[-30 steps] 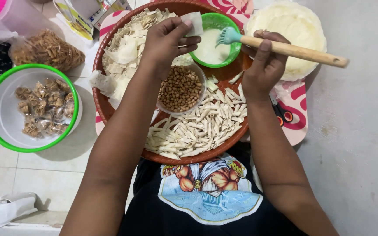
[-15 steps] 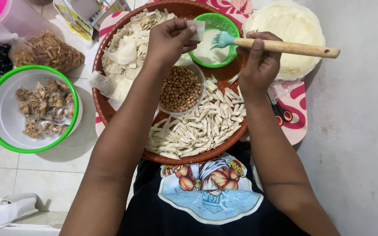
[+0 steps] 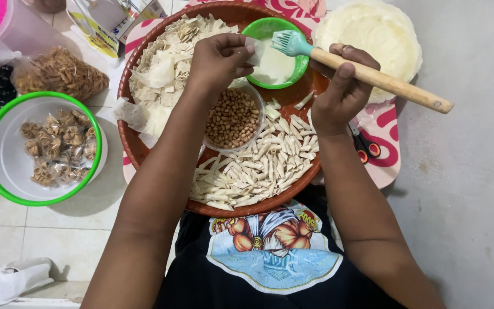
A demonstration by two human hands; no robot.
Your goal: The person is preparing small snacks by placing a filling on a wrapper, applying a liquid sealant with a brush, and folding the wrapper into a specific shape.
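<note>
Brushing a small dough wrapper (image 3: 254, 51) over the green bowl (image 3: 275, 50).
The left hand (image 3: 219, 60) pinches the wrapper; the right hand (image 3: 341, 91) is closed around the pastry brush (image 3: 367, 73).

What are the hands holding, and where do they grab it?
The right hand holds a pastry brush around the middle of its wooden handle. The left hand pinches a small pale wrapper piece by its edge, between the fingertips.

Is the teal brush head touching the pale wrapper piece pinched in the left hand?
Cannot tell. In the head view the brush bristles end right beside the wrapper piece held by the left hand over the green bowl; neither contact nor gap shows plainly.
</note>
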